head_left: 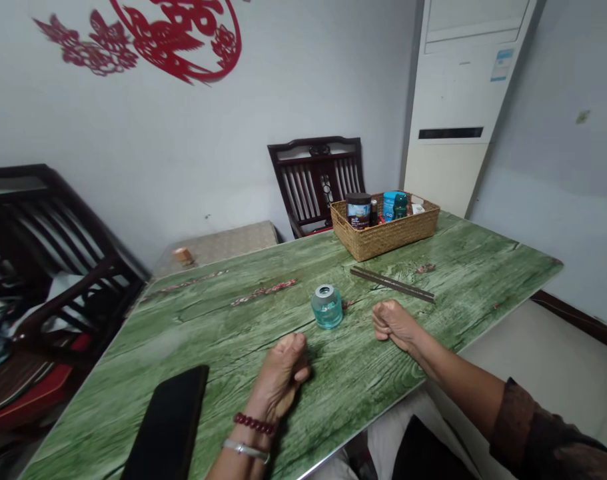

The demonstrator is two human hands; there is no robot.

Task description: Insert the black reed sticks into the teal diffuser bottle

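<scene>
My left hand (282, 373) rests on the green wood-patterned table (223, 347) with its fingers curled into a fist; nothing shows in it. My right hand (393, 323) also lies on the table in a fist, with nothing visible inside. Between and just beyond them stands a small teal glass bottle (326, 307) with a silver neck, upright and untouched. A pair of dark chopsticks (392, 284) lies flat on the table beyond my right hand.
A black phone (169, 427) lies at the near left. A wicker basket (386, 233) with jars and bottles stands at the far side. Dark wooden chairs (316, 180) stand behind and to the left. A white floor-standing air conditioner (458, 100) fills the corner.
</scene>
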